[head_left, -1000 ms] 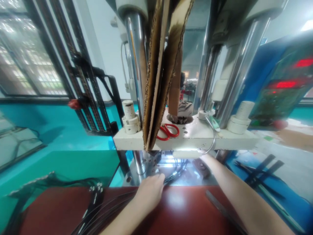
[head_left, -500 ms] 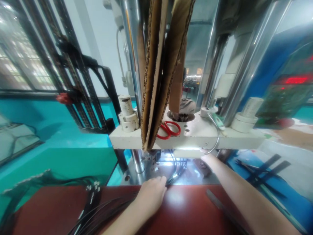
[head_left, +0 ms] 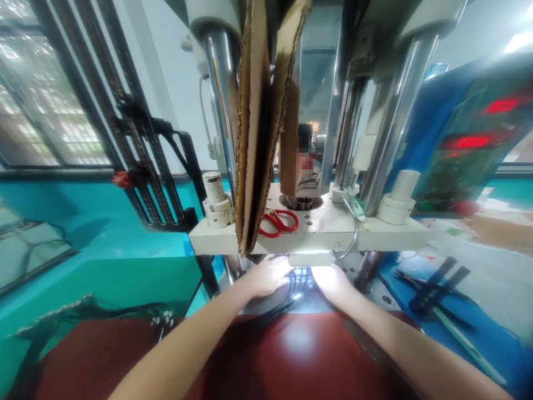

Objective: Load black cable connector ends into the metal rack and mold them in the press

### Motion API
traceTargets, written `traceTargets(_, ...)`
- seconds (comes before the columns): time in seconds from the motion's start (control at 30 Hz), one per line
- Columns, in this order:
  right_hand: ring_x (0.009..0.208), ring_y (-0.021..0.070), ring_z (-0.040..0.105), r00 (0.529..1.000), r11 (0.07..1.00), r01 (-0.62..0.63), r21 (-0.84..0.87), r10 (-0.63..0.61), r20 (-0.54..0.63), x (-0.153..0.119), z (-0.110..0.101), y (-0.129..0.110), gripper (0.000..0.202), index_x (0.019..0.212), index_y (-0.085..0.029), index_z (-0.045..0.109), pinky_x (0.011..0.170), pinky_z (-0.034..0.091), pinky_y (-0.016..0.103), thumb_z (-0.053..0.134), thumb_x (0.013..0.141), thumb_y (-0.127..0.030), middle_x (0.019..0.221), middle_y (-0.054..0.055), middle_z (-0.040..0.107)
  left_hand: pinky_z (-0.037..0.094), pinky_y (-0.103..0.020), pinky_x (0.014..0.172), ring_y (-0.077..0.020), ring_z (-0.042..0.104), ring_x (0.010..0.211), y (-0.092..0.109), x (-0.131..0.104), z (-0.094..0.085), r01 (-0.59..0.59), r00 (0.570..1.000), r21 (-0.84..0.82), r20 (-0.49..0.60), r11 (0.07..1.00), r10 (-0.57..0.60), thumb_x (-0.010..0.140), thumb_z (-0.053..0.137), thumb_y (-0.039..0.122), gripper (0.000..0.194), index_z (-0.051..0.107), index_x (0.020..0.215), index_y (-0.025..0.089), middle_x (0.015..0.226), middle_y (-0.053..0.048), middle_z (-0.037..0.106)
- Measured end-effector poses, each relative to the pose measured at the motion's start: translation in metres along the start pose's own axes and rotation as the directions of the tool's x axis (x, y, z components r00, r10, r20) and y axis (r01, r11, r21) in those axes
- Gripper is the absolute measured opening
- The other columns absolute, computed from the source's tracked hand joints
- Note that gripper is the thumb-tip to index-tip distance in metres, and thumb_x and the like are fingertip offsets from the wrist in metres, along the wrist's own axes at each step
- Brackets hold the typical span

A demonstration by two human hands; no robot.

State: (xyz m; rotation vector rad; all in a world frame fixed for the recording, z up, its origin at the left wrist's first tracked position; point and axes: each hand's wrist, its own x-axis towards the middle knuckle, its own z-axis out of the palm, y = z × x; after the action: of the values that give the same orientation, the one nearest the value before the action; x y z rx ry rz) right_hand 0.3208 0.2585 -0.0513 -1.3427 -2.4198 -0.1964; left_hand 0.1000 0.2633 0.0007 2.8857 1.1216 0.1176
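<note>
both hands [head_left: 266, 276] on glossy black cables [head_left: 296, 278] under a white plate [head_left: 316, 236].

- Polished, mirror-bright metal columns [head_left: 387, 128].
- Rough corrugated cardboard sheets [head_left: 254, 122].
- Matt off-white painted platen [head_left: 316, 236].
- Glossy red table top [head_left: 291, 355].
- Glossy red plastic scissors handles [head_left: 278, 223].

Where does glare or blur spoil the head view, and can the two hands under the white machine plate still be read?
Head view: the small lamp under the white machine plate blows out the right hand and part of the left hand, hiding their grip on the thin black cables; a bright reflection sits on the glossy red table top; the edges bend and smear, and the red display is soft.
</note>
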Motion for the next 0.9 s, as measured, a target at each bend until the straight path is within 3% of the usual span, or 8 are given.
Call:
traceTargets(0.13, 0.105, 0.0228, 0.051, 0.998, 0.999, 0.053, -0.008, -0.053, 0.020, -0.012, -0.007, 0.023, 0.035, 0.102, -0.017, 0.059, 0.094, 0.038, 0.040, 0.038, 0.077, -0.005, 0.105, 0.010, 0.061, 0.014, -0.036, 0.106, -0.0148, 0.020, 0.130, -0.018, -0.009, 0.015, 0.005, 0.999, -0.006, 0.034, 1.000, -0.005, 0.074, 0.032, 0.001, 0.058, 0.036, 0.126, 0.024, 0.141, -0.001, 0.028)
traceTargets(0.23, 0.112, 0.0229, 0.045, 0.998, 0.998, 0.059, -0.015, -0.059, 0.012, -0.016, -0.005, 0.028, 0.039, 0.107, -0.013, 0.055, 0.098, 0.033, 0.042, 0.036, 0.074, -0.003, 0.114, 0.013, 0.055, 0.015, -0.037, 0.106, -0.0160, 0.019, 0.130, -0.016, -0.008, 0.017, 0.057, 0.998, -0.012, 0.034, 0.998, -0.057, 0.069, 0.034, -0.002, 0.062, 0.038, 0.125, 0.024, 0.141, 0.000, 0.028)
traceTargets(0.3, 0.114, 0.0230, 0.043, 0.998, 0.998, 0.059, -0.020, -0.059, 0.003, -0.016, -0.003, 0.025, 0.043, 0.110, -0.010, 0.053, 0.099, 0.031, 0.042, 0.034, 0.073, -0.001, 0.118, 0.015, 0.052, 0.021, -0.036, 0.104, -0.0178, 0.026, 0.127, -0.008, -0.001, 0.013, 0.093, 0.996, -0.042, -0.009, 0.995, -0.094, 0.074, 0.034, 0.003, 0.054, 0.041, 0.124, 0.022, 0.138, -0.003, 0.034)
traceTargets(0.4, 0.111, 0.0238, 0.045, 0.998, 0.998, 0.060, -0.032, -0.060, -0.006, -0.013, 0.000, 0.017, 0.046, 0.113, -0.008, 0.051, 0.098, 0.032, 0.044, 0.032, 0.072, -0.001, 0.118, 0.016, 0.053, 0.030, -0.035, 0.100, -0.0203, 0.041, 0.117, 0.009, 0.014, 0.008, 0.122, 0.986, -0.101, -0.099, 0.987, -0.132, 0.084, 0.032, 0.022, 0.038, 0.045, 0.120, 0.021, 0.128, -0.006, 0.046)
traceTargets(0.53, 0.106, 0.0274, 0.049, 0.999, 0.998, 0.037, -0.048, -0.037, 0.005, -0.007, 0.001, 0.011, 0.045, 0.110, -0.003, 0.053, 0.096, 0.033, 0.047, 0.034, 0.070, -0.002, 0.110, 0.020, 0.056, 0.035, -0.034, 0.097, -0.0206, 0.046, 0.110, 0.026, 0.031, 0.009, -0.004, 0.989, -0.179, -0.146, 0.984, -0.022, 0.083, 0.037, 0.044, 0.040, 0.049, 0.116, 0.024, 0.118, -0.003, 0.054)
traceTargets(0.73, 0.102, 0.0257, 0.052, 0.997, 0.998, 0.039, -0.047, -0.035, 0.074, -0.004, -0.003, 0.009, 0.043, 0.106, -0.005, 0.057, 0.091, 0.039, 0.039, 0.042, 0.065, -0.004, 0.105, 0.017, 0.060, 0.036, -0.033, 0.096, -0.0192, 0.049, 0.107, 0.022, 0.040, 0.020, 0.003, 0.985, -0.198, -0.168, 0.980, -0.037, 0.082, 0.037, 0.049, 0.043, 0.050, 0.115, 0.024, 0.122, -0.002, 0.052)
traceTargets(0.9, 0.104, 0.0291, 0.050, 0.998, 0.998, -0.012, -0.069, 0.016, 0.060, 0.002, -0.006, 0.000, 0.041, 0.102, -0.004, 0.059, 0.090, 0.038, 0.041, 0.046, 0.063, -0.005, 0.107, 0.021, 0.058, 0.035, -0.031, 0.097, -0.0183, 0.048, 0.108, 0.018, 0.044, 0.025, 0.025, 0.980, -0.205, -0.189, 0.979, -0.065, 0.082, 0.035, 0.052, 0.047, 0.050, 0.117, 0.024, 0.122, -0.001, 0.052)
